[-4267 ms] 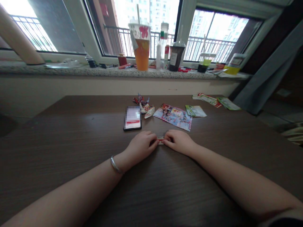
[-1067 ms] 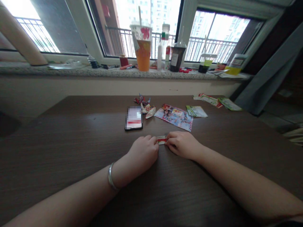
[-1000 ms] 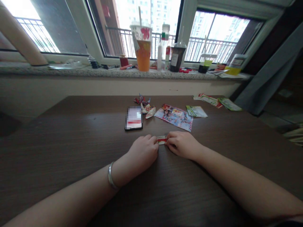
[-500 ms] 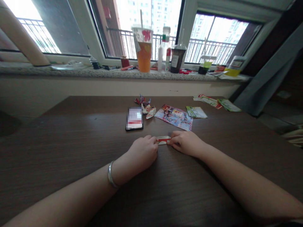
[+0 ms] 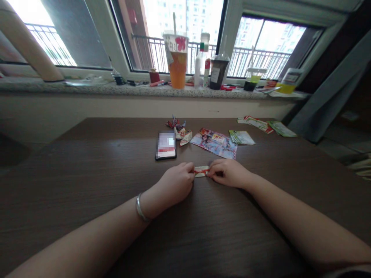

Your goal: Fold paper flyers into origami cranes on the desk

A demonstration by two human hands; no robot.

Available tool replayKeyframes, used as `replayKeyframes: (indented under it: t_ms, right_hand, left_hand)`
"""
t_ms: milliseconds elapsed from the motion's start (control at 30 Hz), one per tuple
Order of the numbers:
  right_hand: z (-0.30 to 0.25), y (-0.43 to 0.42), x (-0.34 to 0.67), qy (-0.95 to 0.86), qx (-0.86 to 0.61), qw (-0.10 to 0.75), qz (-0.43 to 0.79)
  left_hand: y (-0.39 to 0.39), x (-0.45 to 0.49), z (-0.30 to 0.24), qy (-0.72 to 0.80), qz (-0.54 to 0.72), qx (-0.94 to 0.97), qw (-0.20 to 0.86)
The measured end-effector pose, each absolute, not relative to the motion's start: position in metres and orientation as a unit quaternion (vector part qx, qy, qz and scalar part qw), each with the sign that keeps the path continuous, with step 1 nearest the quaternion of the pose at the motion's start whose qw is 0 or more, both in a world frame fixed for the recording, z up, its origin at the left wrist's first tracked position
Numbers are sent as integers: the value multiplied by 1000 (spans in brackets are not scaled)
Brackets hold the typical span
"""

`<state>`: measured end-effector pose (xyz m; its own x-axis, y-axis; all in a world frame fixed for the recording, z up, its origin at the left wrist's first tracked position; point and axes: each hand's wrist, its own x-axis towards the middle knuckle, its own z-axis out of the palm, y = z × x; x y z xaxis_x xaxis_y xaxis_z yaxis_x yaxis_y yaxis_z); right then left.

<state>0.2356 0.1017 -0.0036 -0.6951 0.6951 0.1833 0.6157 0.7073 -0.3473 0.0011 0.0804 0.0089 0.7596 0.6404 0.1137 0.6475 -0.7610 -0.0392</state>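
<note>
head view: narrow paper strip (image 5: 201, 171) between 2 hands (image 5: 178, 180) (image 5: 230, 173)

The paper strip (image 5: 201, 171) is small and narrow, whitish with 1 red band running lengthwise. It lies crosswise, low over the tabletop (image 5: 199, 224), its 2 ends hidden in the left hand (image 5: 177, 180) and right hand (image 5: 228, 172).

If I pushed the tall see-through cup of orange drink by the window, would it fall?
The tall see-through cup of orange drink might tip, since it narrows toward its base. It's probably fairly heavy, being over half full. The pale straw sticking up could catch your hand.
</note>
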Motion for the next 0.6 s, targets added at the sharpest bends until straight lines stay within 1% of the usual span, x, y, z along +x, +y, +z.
replayKeyframes:
  t_ms: [133, 267, 433, 600]
  right_hand:
    - [0, 94, 231, -911, -383, 135, 74]
    - [-2, 94, 232, -913, -383, 132, 52]
    - [-9, 98, 232, -913, -369, 162, 58]
    - [-9, 97, 229, -913, -373, 159, 36]
  left_hand:
    - [81, 2, 2, -303, -79, -946, 86]
    - [83, 1, -3, -270, -107, -952, 98]
    - [86, 0, -2, -294, -123, -947, 41]
    - [88, 1, -1, -322, -117, -940, -12]
